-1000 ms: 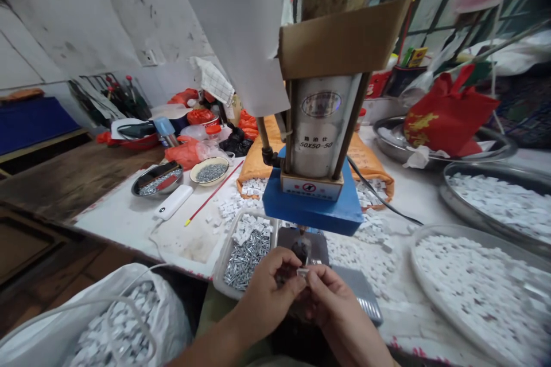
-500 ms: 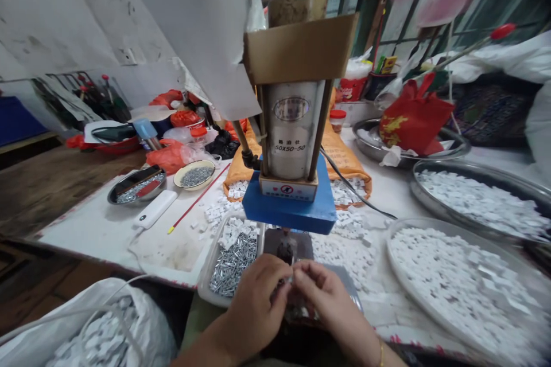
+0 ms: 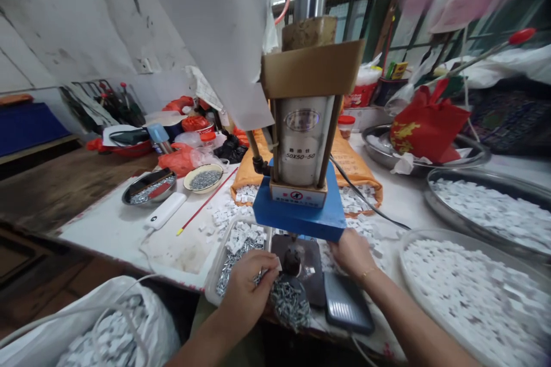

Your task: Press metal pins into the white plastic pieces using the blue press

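My left hand [image 3: 252, 282] pinches a small white plastic piece [image 3: 278, 264] between thumb and fingertips, just left of the dark metal base [image 3: 313, 275] under the press. My right hand [image 3: 353, 252] reaches to the right of that base, over loose white pieces on the table. Its fingertips are hidden, so I cannot see what they touch. Above both hands stands the press cylinder [image 3: 301, 140] on a blue block [image 3: 299, 212]. Metal screws or nails [image 3: 290, 304] lie heaped at the front of the base. A clear tub [image 3: 212, 278] of screws and white pieces stands beside my left hand.
A black ribbed box [image 3: 348, 303] sits right of the base. Farther right are a wide tray [image 3: 404, 258] and a metal basin [image 3: 430, 198], both with white pieces. Bowls, a white power bank [image 3: 167, 210] and a red stick [image 3: 209, 200] lie left.
My hands were together in front of the press and have parted. The right one has moved forward and right to the loose white pieces; the left stays near the base, pinching a white piece.
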Demonstrator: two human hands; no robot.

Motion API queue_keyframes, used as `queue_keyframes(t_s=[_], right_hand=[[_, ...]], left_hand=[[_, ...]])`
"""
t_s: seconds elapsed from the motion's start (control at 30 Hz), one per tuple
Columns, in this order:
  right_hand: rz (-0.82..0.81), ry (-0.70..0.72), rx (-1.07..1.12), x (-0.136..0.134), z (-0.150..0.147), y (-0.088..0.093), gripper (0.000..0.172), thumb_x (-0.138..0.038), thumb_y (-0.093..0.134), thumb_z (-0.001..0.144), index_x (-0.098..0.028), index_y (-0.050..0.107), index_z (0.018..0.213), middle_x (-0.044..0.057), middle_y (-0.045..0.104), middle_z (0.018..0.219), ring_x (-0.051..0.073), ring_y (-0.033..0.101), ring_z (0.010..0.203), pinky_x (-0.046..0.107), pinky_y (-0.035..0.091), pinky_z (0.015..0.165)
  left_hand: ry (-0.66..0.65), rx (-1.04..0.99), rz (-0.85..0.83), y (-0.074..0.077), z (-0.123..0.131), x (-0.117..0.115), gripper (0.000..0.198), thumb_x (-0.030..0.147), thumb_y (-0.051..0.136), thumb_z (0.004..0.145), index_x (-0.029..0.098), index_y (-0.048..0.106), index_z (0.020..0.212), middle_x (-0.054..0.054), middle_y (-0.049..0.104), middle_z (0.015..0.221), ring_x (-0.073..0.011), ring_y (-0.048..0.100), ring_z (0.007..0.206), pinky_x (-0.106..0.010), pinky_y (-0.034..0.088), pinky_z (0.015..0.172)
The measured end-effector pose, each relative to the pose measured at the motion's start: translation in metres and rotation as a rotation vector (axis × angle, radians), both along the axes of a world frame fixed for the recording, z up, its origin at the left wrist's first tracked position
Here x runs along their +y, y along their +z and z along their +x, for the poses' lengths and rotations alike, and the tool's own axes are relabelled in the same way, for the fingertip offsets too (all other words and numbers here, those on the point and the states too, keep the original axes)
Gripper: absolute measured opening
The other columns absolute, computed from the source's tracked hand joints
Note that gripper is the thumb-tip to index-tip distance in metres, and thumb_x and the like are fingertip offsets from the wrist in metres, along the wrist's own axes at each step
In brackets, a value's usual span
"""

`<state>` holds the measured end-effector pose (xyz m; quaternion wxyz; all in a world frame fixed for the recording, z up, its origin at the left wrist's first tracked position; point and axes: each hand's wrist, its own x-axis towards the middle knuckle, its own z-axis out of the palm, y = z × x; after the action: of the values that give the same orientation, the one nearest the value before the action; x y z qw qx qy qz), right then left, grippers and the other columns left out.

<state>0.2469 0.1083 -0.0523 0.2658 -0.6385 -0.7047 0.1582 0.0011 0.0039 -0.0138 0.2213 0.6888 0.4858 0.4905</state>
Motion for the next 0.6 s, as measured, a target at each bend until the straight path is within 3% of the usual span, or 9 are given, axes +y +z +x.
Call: queue_keyframes(t_s=[0.1, 0.2, 0.27, 0.37, 0.6], right_hand=[[0.027, -0.020, 0.108, -0.017, -0.005, 0.011, 0.022, -0.027, 0.050, 0.078, -0.020, 0.071, 0.076, 0.012, 0.072, 0.088, 0.031, 0.060, 0.091, 0.041, 0.042, 0.076], [-0.001, 0.063, 0.266, -0.039, -0.034, 0.019, 0.031, -0.039, 0.045, 0.084, -0.021, 0.070, 0.089, 0.006, 0.073, 0.087, 0.023, 0.064, 0.078, 0.034, 0.048, 0.069], [-0.022, 0.150, 0.393, -0.052, -0.057, 0.021, 0.029, -0.039, 0.048, 0.084, -0.021, 0.069, 0.089, 0.006, 0.072, 0.089, 0.021, 0.064, 0.081, 0.031, 0.050, 0.073], [-0.008, 0.169, 0.485, -0.065, -0.078, 0.020, 0.026, -0.039, 0.052, 0.083, -0.021, 0.069, 0.088, 0.007, 0.071, 0.091, 0.023, 0.063, 0.088, 0.034, 0.048, 0.080], [-0.234, 0.158, 0.830, -0.067, -0.080, 0.029, 0.031, -0.047, 0.065, 0.072, -0.020, 0.070, 0.087, 0.008, 0.071, 0.090, 0.027, 0.063, 0.088, 0.039, 0.047, 0.084]], left_hand=[[0.058, -0.088, -0.055, -0.001, -0.003, 0.007, 0.010, 0.013, 0.059, 0.077, 0.018, 0.068, 0.077, -0.006, 0.071, 0.087, -0.0198, 0.065, 0.085, -0.035, 0.052, 0.080], [0.092, -0.194, -0.157, 0.002, 0.001, 0.013, 0.009, 0.016, 0.060, 0.076, 0.017, 0.069, 0.078, -0.006, 0.071, 0.087, -0.0198, 0.065, 0.085, -0.034, 0.052, 0.080], [0.085, -0.245, -0.207, 0.005, 0.005, 0.017, 0.010, 0.018, 0.061, 0.077, 0.017, 0.070, 0.080, -0.006, 0.071, 0.087, -0.0196, 0.065, 0.085, -0.033, 0.051, 0.081], [0.068, -0.271, -0.223, 0.009, 0.010, 0.020, 0.010, 0.019, 0.062, 0.077, 0.016, 0.070, 0.080, -0.007, 0.071, 0.087, -0.0195, 0.065, 0.085, -0.033, 0.051, 0.082], [0.002, -0.232, -0.201, 0.005, 0.024, 0.032, 0.010, 0.018, 0.061, 0.078, 0.018, 0.071, 0.078, -0.004, 0.072, 0.087, -0.0179, 0.065, 0.084, -0.032, 0.051, 0.082]])
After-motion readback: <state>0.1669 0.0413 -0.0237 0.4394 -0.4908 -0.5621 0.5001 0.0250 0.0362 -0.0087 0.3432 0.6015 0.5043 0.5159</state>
